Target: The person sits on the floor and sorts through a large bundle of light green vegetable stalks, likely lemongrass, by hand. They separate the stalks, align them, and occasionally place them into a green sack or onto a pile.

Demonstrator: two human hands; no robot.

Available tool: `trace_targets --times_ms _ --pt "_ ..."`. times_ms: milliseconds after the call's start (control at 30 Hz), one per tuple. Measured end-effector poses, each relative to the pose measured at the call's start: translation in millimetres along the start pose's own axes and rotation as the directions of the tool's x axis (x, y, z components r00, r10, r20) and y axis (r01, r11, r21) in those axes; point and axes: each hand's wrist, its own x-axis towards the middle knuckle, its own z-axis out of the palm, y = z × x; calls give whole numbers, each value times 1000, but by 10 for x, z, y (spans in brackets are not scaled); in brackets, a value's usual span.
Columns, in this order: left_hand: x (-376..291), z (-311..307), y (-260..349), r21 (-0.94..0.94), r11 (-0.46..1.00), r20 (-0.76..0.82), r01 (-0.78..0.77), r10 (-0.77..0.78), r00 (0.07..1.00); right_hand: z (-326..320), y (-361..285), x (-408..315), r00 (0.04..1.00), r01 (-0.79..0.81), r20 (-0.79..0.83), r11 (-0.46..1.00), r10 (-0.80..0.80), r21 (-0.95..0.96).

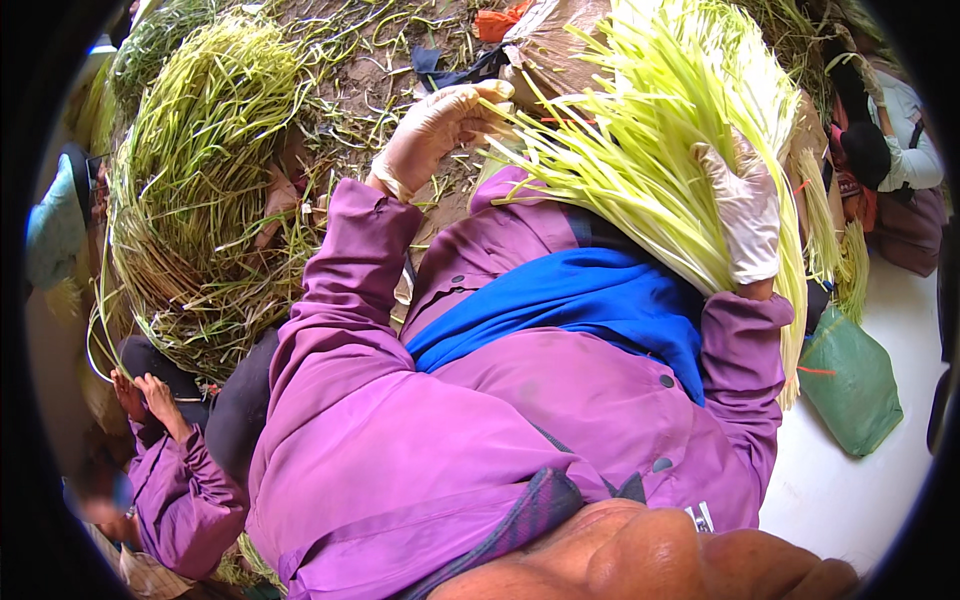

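A large sheaf of long, pale yellow-green leafy stalks (645,150) lies across the lap at the right, its leaf tips fanned towards the left. My right hand (742,210), in a thin whitish glove, grips stalks of this sheaf near their pale lower part; some fingertips are hidden among them. My left hand (450,131), gloved too, is half curled at the sheaf's left tips, thumb and fingers apart. Whether it touches the tips is unclear. A blue cloth (555,300) is tied round the waist over a purple jacket.
A big heap of green, partly brown stalks (202,172) stands at the left. Loose stalks litter the brown ground (360,82). A co-worker (180,480) sits lower left, handling thin stalks; another person (907,150) is at the upper right. A green bag (851,382) lies at the right.
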Motion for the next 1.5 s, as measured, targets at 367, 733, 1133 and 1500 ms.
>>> trace_targets --times_ms 367,733,1133,1500 --pt "89 626 289 525 754 -258 -396 584 769 -71 0 122 995 -91 -5 953 97 288" --pt "314 1423 89 829 -56 539 -556 339 771 -229 23 277 973 -230 72 891 220 391" --pt "219 1196 -101 702 595 248 -391 311 918 -216 30 256 973 -229 101 871 206 436" --pt "273 1239 100 577 658 -18 -484 603 798 -175 -67 165 989 -138 -4 937 147 321"
